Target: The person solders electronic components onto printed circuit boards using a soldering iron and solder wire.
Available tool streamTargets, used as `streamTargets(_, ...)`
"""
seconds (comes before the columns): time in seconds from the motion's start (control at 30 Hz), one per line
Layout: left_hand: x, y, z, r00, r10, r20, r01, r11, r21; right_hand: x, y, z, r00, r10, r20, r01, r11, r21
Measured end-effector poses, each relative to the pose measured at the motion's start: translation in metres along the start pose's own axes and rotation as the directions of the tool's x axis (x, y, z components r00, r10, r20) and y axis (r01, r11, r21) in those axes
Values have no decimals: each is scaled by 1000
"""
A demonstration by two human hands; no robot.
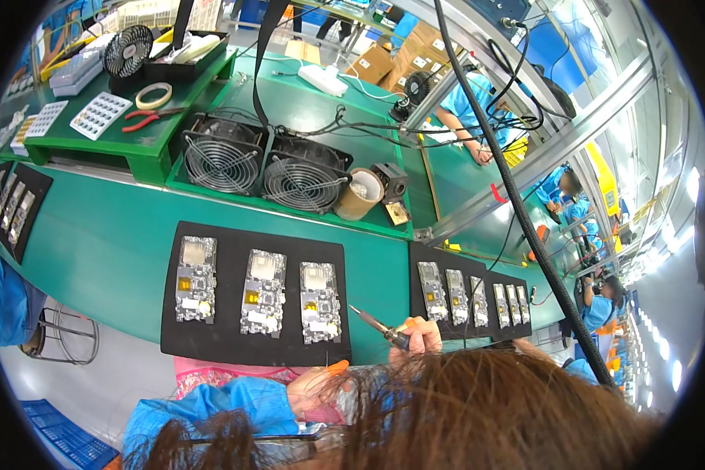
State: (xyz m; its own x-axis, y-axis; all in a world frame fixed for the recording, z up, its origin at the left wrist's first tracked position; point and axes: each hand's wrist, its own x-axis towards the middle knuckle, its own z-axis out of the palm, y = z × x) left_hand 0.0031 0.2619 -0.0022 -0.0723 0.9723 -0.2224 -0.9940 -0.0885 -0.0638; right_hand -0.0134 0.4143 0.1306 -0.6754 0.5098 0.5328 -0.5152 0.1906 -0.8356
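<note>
My right hand [420, 337] grips a soldering iron [385, 330] by its dark handle, its metal tip pointing up and left over the edge of a black mat [235, 347]. On that mat lie three circuit boards in a row: a left circuit board [195, 280], a middle circuit board [263, 291] and a right circuit board [320, 301], which is nearest the iron's tip; the two are apart. Below the mat's front edge is my left hand [312, 389], with an orange cover on one fingertip. Hair hides most of its fingers and anything in them.
Behind the mat stand two fans [301, 182], a brown cup [359, 194] and a small dark block [390, 180]. Red-handled pliers [142, 119] and a tape roll [153, 95] lie on a raised green shelf. A black cable [497, 149] crosses at right. Co-workers sit on both sides.
</note>
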Motion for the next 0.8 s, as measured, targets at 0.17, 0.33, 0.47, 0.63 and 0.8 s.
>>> streamTargets(0.17,-72,-3,-1,950,270,159,-261,962,-75,-7,7,15,988,127,84,-127,992,-9)
streamTargets(0.33,-184,28,38,578,815,-44,-699,523,487,-13,2,54,901,200,384,-180,980,-88)
streamTargets(0.47,-242,70,74,70,723,688,644,-559,522,-15,2,101,753,272,599,-148,957,-249)
streamTargets(0.63,-240,97,65,-51,848,528,522,-428,738,-24,28,141,626,342,701,-243,940,-241)
streamTargets(0.8,-247,95,48,237,854,462,563,-509,651,-34,49,146,677,258,689,-174,966,-191)
